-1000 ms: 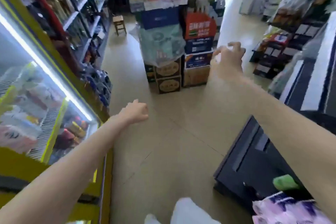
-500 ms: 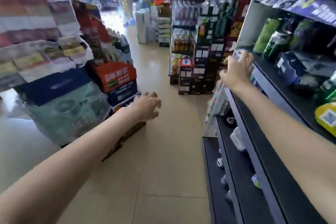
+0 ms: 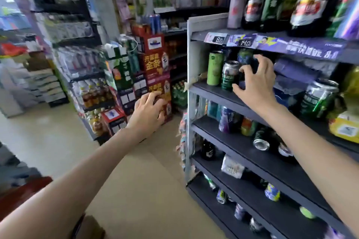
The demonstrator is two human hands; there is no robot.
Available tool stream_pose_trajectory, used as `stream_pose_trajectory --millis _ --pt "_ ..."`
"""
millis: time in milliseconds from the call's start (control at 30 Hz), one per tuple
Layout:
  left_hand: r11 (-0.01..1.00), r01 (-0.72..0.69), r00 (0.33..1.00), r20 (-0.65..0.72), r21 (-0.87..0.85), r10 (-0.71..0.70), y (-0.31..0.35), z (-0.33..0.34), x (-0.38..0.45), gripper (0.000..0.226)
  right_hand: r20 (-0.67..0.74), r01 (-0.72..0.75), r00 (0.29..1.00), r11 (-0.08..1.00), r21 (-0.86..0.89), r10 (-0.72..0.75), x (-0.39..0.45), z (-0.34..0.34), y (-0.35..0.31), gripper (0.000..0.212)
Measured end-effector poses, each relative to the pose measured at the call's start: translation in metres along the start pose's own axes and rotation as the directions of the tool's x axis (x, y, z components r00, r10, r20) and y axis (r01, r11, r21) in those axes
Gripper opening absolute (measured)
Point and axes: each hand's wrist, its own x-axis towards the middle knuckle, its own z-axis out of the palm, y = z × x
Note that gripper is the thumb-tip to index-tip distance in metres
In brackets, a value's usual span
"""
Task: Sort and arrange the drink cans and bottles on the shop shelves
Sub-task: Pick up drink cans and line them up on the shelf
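The right hand [image 3: 256,81] reaches from the lower right of the frame up to the second shelf board [image 3: 213,94] of the dark shelving unit, wrist bent back, fingers spread and curled over a dark can [image 3: 247,64] at centre right; the fingertips wrap its front, so it looks grasped, though blur hides how firm the contact is. The thumb points left, close to a silver-topped green can [image 3: 229,74] that stands upright just left of the hand. A taller light green can [image 3: 214,68] stands upright beside that one, nearer the shelf's white end panel [image 3: 191,60].

The left hand [image 3: 148,111] hangs in mid-air at frame centre, over the aisle, forearm stretched from the lower left; its fingers curl loosely downward and hold nothing.

Much is smeared. The dark can's label is unreadable and its lower part is covered by the fingers. At the right edge a green and silver can [image 3: 318,97] leans, tilted, and a yellow pack [image 3: 343,128] below it is cut off by the frame. On the lower boards several cans lie on their sides, round metal ends showing [image 3: 261,142]; others are too blurred to name. Dark glass bottles [image 3: 308,4] with red and white labels fill the top shelf, their necks cut off.

The shelf boards are matt and dark, with paper price strips [image 3: 272,43] along the upper edge. Red printed cartons [image 3: 155,64] are stacked behind the left hand, and the floor [image 3: 48,137] is smooth pale tile
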Motion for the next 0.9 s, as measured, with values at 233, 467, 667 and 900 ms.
stream_pose_trajectory --millis 233,467,667,900 --pt "0.927 -0.323 0.943 -0.144 -0.193 0.299 0.027 0.009 0.147 0.042 -0.234 -0.141 0.968 0.962 -0.234 0.085 0.036 -0.046 0.026 0.05" --pt "0.829 -0.372 0.91 -0.34 -0.418 0.237 0.048 -0.015 0.271 0.043 -0.344 -0.257 0.908 0.966 -0.012 0.237 0.125 -0.077 0.038 0.061" --pt "0.681 -0.427 0.895 -0.387 -0.595 0.223 0.055 -0.015 0.348 0.059 -0.166 -0.311 0.918 0.914 0.259 0.36 0.196 -0.06 0.035 0.093" --pt "0.562 -0.564 0.819 -0.497 -0.605 0.288 0.059 -0.001 0.43 0.068 -0.235 -0.442 0.838 0.865 0.238 0.493 0.269 -0.019 0.043 0.098"
